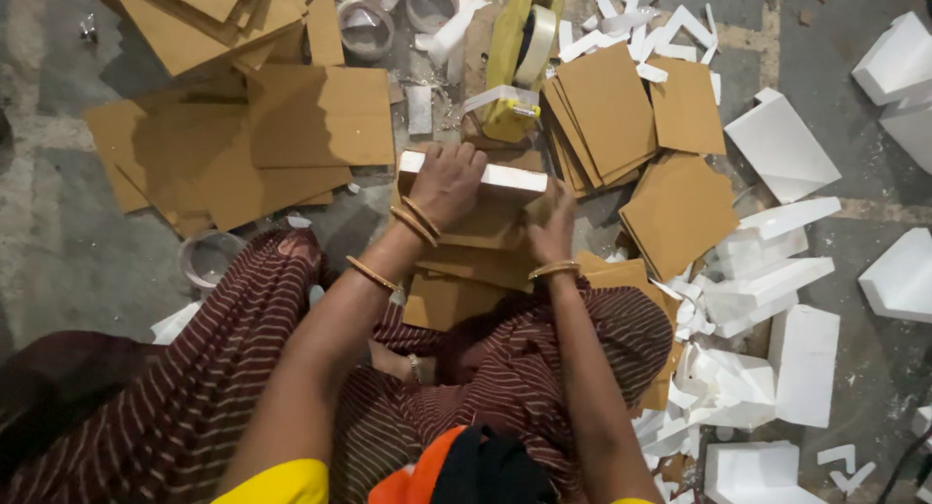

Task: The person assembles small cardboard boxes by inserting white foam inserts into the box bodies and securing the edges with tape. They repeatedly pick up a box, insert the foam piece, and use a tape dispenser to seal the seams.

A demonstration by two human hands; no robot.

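My left hand [447, 179] presses down on a cardboard-wrapped block with a white foam top edge [510, 179], fingers spread over its far side. My right hand [553, 222] grips the right end of the same block, holding the brown cardboard [481, 227] against it. The block rests on more cardboard sheets [451, 295] in front of my knees. A yellow tape dispenser [519, 57] with a roll of clear tape stands just beyond the block, its tape end hanging towards it.
Stacks of brown cardboard squares lie at the far left [243, 125] and to the right [607, 111]. White foam pieces [777, 271] litter the floor on the right. Empty tape rolls [366, 28] sit at the top; another [207, 259] lies left of my knee.
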